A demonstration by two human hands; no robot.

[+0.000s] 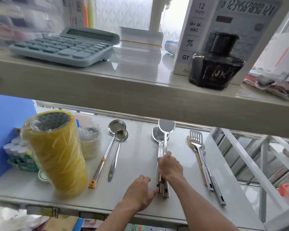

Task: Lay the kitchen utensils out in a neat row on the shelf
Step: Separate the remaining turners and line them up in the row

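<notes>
On the lower white shelf (137, 164) lie steel utensils in three groups. At the left, two ladles (117, 135) lie side by side, one with an orange-tipped handle. In the middle is a bundle of steel spatulas (163, 130), handles toward me. My right hand (169, 167) is closed around their handles. My left hand (138, 192) rests on the shelf with its fingertips touching the handle ends. To the right lie a slotted turner (197, 139), another steel utensil and a wooden spatula (198, 164), partly stacked.
A tall yellow tape-roll stack (57, 155) stands at the shelf's left, with wrapped white rolls (90, 140) behind it. The upper shelf (140, 90) overhangs close above, holding a calculator (65, 47), a black ink bottle (215, 64) and a box. A white frame stands at the right.
</notes>
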